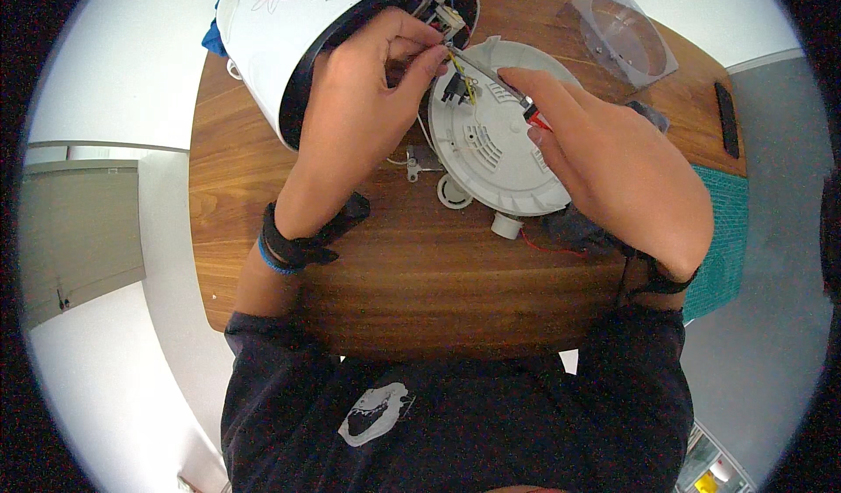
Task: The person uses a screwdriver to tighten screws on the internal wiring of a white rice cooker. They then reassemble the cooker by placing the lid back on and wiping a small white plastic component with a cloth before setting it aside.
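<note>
A white rounded appliance housing [289, 28] with a flower print lies tipped, its dark opening facing right and showing wiring and metal parts [449, 21]. At that opening my left hand [368, 81] is closed in a pinch; what sits between its fingertips is too small to make out. My right hand [604, 151] grips a screwdriver [536, 116] with a red and black handle. Its shaft slants up to the left fingertips. Below lies a round white vented base cover [517, 156]. A black connector [456, 88] with a yellow-green wire hangs over the cover.
Below the cover lie a white ring [454, 191], a small white cylinder [505, 226] with a red wire and a small metal bracket [422, 162]. A clear plastic tray [622, 42] holding small bits stands far right, near a black bar [726, 120] and a green mat [720, 239].
</note>
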Available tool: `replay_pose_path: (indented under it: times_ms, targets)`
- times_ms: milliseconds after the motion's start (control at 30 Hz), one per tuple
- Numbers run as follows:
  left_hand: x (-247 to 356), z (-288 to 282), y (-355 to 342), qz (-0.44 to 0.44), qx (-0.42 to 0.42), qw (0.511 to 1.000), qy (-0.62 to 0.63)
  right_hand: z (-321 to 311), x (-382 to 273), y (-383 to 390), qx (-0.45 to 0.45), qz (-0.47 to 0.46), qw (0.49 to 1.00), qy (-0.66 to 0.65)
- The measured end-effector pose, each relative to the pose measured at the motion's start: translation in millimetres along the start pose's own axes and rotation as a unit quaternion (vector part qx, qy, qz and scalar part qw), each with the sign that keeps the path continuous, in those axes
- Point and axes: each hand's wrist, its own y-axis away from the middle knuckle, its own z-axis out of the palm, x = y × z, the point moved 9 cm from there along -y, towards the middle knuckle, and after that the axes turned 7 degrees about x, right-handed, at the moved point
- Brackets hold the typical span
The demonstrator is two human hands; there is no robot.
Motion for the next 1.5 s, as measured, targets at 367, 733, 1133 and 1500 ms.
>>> replay_pose_path:
  times_ms: [367, 733, 1133, 1500]
  targets:
    - [-2.0, -1.6, 0.9, 0.013, 0.007, 1.000, -0.004, -19.1, -16.6, 1.0, 0.142, -0.043, 0.983, -0.107]
    - [6.6, -7.6, 2.5, 0.047, 0.025, 0.998, -0.021, -6.9, -15.3, -4.1, 0.082, -0.015, 0.984, -0.160]
    - [4.1, -10.2, 0.9, 0.040, 0.012, 0.999, -0.016, -8.3, -9.0, -9.2, 0.001, -0.049, 0.976, -0.213]
    - [-1.0, -7.2, -1.9, 0.041, 0.016, 0.999, -0.023, 0.6, -7.4, -3.5, -0.029, -0.078, 0.968, -0.237]
